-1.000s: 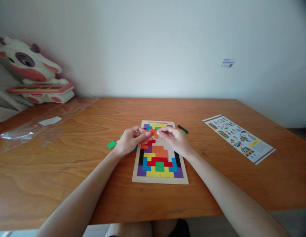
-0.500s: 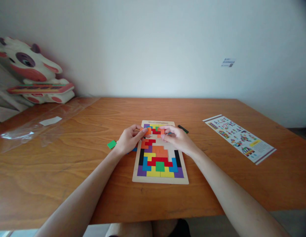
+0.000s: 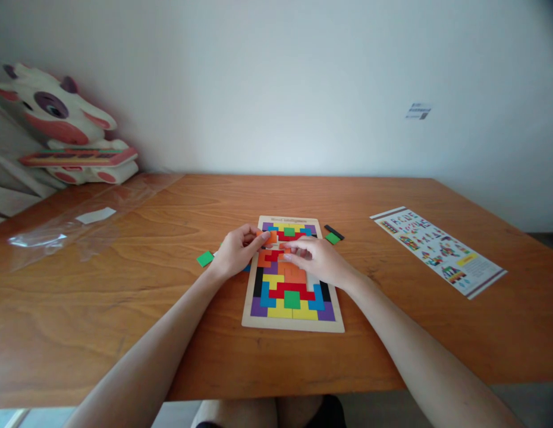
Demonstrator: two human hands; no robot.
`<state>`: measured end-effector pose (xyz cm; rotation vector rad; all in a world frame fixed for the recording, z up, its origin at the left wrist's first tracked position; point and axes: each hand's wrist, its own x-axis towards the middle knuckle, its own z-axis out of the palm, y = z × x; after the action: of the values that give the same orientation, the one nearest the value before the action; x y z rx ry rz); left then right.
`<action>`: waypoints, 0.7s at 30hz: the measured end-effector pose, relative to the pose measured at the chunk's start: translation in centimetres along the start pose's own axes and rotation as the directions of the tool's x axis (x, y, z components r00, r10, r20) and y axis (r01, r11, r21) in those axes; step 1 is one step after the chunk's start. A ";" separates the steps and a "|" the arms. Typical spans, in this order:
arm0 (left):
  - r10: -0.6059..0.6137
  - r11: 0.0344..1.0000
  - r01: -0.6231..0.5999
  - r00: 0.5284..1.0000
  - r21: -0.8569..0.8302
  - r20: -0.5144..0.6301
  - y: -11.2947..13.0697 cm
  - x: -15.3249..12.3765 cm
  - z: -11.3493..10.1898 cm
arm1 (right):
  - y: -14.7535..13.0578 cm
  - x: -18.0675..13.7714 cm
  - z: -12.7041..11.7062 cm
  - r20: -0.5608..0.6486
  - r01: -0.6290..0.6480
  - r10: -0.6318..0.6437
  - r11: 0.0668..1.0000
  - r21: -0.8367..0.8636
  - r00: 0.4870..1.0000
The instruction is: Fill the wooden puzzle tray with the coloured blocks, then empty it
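A wooden puzzle board (image 3: 293, 325) lies on the table, filled in large part with coloured block pieces. Over its upper left part, my left hand (image 3: 237, 251) pinches an orange puzzle piece (image 3: 272, 238) between thumb and fingers. My right hand (image 3: 319, 257) reaches in from the right, its thumb and fingertips closed on another orange puzzle piece (image 3: 283, 252) above the middle of the board. The hand hides part of that piece and the slots beneath it. Bare board shows below my right hand, beside a black piece.
A green piece (image 3: 205, 258) lies left of the board, with a blue one partly hidden by my left hand. Another green piece (image 3: 332, 238) and a black stick (image 3: 334, 232) lie right. Further out are a printed sheet (image 3: 439, 251), a plastic bag (image 3: 49, 238) and a cow toy keyboard (image 3: 80, 157).
My right hand has moved down and left over the board with its orange piece, uncovering the upper right corner and the green piece beside it. My left hand keeps its piece almost in place.
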<state>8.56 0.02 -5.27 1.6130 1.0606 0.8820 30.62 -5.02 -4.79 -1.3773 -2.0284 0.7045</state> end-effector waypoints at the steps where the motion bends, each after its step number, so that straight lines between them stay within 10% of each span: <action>1: 0.003 1.000 -0.003 1.000 0.006 -0.002 0.1 0.0 0.0 | 0.1 0.0 0.0 0.001 0.012 -0.012 0.999 -0.032 1.000; 21: -0.006 0.999 0.006 1.000 0.043 -0.001 0.0 0.0 -0.1 | 0.9 0.0 0.3 -0.023 0.170 -0.178 0.967 -0.192 0.984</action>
<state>8.47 0.06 -5.29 1.6442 1.0916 0.8608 30.96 -4.79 -5.61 -1.2836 -2.1978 0.4130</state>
